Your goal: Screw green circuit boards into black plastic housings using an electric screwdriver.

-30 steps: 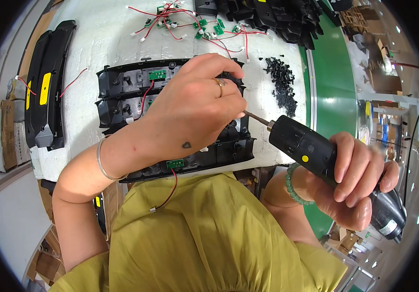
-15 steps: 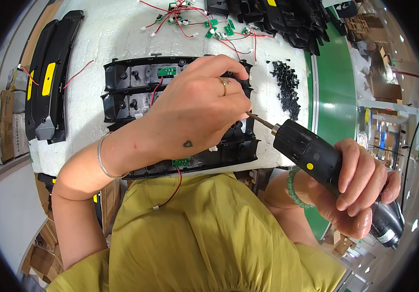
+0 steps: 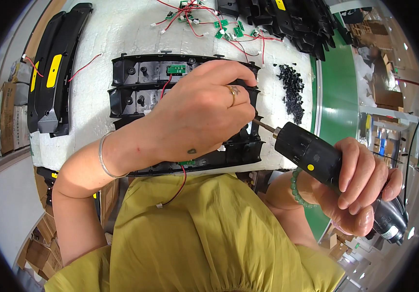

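My right hand (image 3: 363, 182) is wrapped round a black electric screwdriver (image 3: 309, 152), whose thin bit points left and away from me. At the bit's tip, the fingers of my left hand (image 3: 202, 114) are pinched together; whatever they hold is hidden behind the hand. Below the left hand lie several long black plastic housings (image 3: 130, 72), set side by side. One carries a small green circuit board (image 3: 176, 69) with a red wire. From the nearest housing another red wire (image 3: 182, 182) hangs over the table's front edge, ending in a white plug.
A heap of small black screws (image 3: 293, 92) lies to the right on the white padded table cover (image 3: 97, 82). Loose wired circuit boards (image 3: 221, 28) are scattered at the back. More black housings (image 3: 51, 104) lie at the left, and a pile of black parts (image 3: 297, 27) occupies the far right.
The table and its contents have shifted slightly right in the picture. My left hand stays pinched at the bit's tip, and my right hand keeps its grip on the screwdriver.
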A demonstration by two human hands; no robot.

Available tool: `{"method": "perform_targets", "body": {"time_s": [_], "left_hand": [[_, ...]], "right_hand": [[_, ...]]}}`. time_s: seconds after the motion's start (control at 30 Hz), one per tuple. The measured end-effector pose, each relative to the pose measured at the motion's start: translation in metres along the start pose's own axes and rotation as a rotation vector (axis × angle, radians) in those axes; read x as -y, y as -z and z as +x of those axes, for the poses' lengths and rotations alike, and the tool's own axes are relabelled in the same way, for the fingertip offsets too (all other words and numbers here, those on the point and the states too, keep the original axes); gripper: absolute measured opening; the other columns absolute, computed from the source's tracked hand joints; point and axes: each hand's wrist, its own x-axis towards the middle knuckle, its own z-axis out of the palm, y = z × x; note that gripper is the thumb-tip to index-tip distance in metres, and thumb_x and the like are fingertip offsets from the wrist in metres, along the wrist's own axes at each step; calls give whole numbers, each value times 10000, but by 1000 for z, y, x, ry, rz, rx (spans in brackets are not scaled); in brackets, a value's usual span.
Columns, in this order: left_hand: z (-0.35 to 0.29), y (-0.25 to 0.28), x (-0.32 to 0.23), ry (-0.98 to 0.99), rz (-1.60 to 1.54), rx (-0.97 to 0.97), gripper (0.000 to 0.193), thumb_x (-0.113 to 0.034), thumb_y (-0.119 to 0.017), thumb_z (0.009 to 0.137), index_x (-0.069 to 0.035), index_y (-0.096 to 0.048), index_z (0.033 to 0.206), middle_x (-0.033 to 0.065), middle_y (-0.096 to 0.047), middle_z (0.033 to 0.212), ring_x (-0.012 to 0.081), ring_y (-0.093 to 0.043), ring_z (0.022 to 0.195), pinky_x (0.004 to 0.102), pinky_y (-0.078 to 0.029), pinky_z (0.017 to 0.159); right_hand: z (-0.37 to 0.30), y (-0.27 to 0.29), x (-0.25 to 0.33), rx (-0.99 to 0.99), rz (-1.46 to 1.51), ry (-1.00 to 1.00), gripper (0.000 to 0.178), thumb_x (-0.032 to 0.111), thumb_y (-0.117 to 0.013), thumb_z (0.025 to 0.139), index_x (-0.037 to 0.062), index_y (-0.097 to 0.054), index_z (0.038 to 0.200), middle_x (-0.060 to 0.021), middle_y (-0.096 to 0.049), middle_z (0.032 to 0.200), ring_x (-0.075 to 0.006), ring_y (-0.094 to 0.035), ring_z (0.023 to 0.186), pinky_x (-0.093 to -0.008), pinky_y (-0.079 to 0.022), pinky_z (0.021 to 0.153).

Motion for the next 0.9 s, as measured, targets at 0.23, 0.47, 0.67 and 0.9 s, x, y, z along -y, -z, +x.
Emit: {"method": "perform_targets", "body": {"time_s": [0.23, 0.47, 0.67, 0.9], "left_hand": [[-13, 9, 0, 102, 2, -4, 164, 35, -688, 593, -25, -597, 715, 36, -565, 726, 251, -563, 947, 321, -477, 690], [-37, 43, 27, 398, 58, -93, 437, -59, -718, 659, -54, -580, 1074, 101, -592, 1077, 287, -546, 1012, 352, -427, 872], [-58, 50, 73, 428, 298, -150, 196, -130, -670, 742, -59, -638, 922, 102, -606, 1093, 278, -536, 1049, 345, -419, 889], [-60, 38, 81, 499, 229, -14, 110, -100, -685, 698, -43, -621, 769, 86, -635, 966, 292, -547, 973, 367, -442, 826]], "right_hand": [[-5, -13, -16, -4, 8, -7, 240, 59, -603, 628, 115, -470, 820, 72, -497, 518, -32, -490, 439, -159, -407, 526], [2, -21, -68, 175, -59, -128, 264, 112, -512, 720, 99, -479, 982, 51, -409, 579, -74, -398, 482, -256, -326, 537], [13, -23, -113, 158, 38, -167, 329, 95, -568, 776, 91, -386, 1049, -36, -441, 612, -141, -419, 485, -319, -399, 525], [8, -26, -135, 150, 42, -200, 338, 54, -579, 765, 93, -380, 1035, -40, -458, 633, -136, -426, 478, -308, -410, 498]]}}
